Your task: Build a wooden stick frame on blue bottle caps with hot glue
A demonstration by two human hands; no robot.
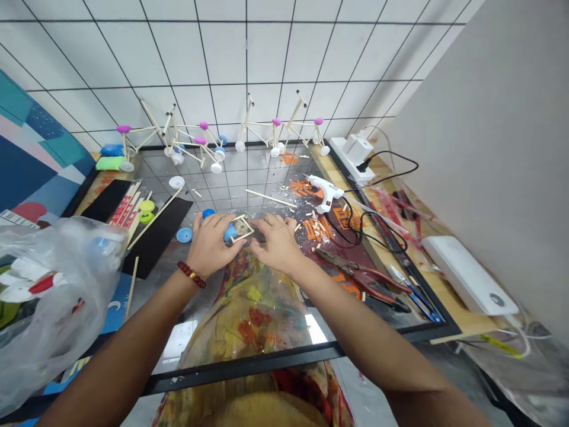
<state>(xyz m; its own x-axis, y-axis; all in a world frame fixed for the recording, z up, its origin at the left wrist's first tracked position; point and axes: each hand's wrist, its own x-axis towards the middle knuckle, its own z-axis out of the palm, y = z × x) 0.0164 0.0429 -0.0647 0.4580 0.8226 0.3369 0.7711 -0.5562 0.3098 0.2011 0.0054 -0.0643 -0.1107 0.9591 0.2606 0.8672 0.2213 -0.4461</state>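
Observation:
Near the table's middle, a small frame of pale wooden sticks (242,239) lies between my two hands. My left hand (208,244), wearing a dark red bead bracelet, is closed around its left side. A blue bottle cap (230,232) shows by the fingers, and another blue cap (208,212) peeks out behind them; whether both are joined to the frame I cannot tell. My right hand (279,243) curls at the frame's right corner, thumb and fingers on either side of it. The fingertips are partly hidden. One loose blue cap (184,235) rests left of my left hand.
Several stick tricycle models (204,142) stand along the tiled wall. A white glue gun (326,193), red-handled pliers (355,273) and a power strip (351,160) are on the right. Stick scraps litter the glass tabletop. A plastic bag (84,296) and black card (153,249) lie left.

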